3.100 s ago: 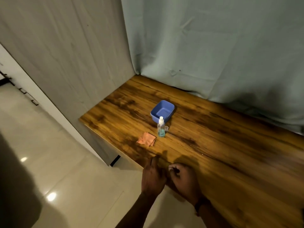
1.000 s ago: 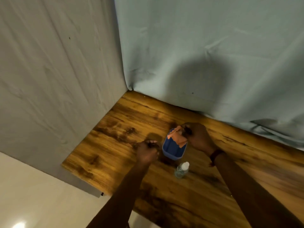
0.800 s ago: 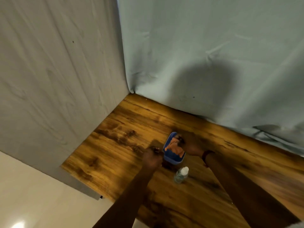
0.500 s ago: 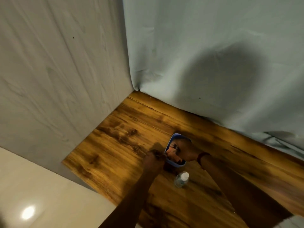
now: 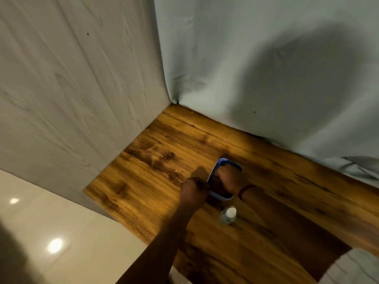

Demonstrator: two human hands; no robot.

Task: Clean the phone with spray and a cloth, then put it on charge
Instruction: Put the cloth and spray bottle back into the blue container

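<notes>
A small blue bowl (image 5: 217, 165) sits on the wooden table (image 5: 155, 181) near the back corner. My right hand (image 5: 227, 178) is down inside the bowl on the orange cloth (image 5: 215, 184), which shows only as a dark reddish patch beneath it. With curled fingers, my left hand (image 5: 193, 189) holds the bowl's left rim. A clear spray bottle (image 5: 228, 215) with a white cap stands upright just in front of the bowl, apart from both hands. No phone is in view.
A grey wood-grain panel (image 5: 71, 99) walls the table's left side and a pale green curtain (image 5: 266, 68) hangs behind it. The table's front edge drops to a glossy tiled floor (image 5: 51, 232) at the lower left.
My right hand carried the orange cloth from the table to the blue bowl and has pushed it down inside. My left hand has moved up to the bowl's left rim.
</notes>
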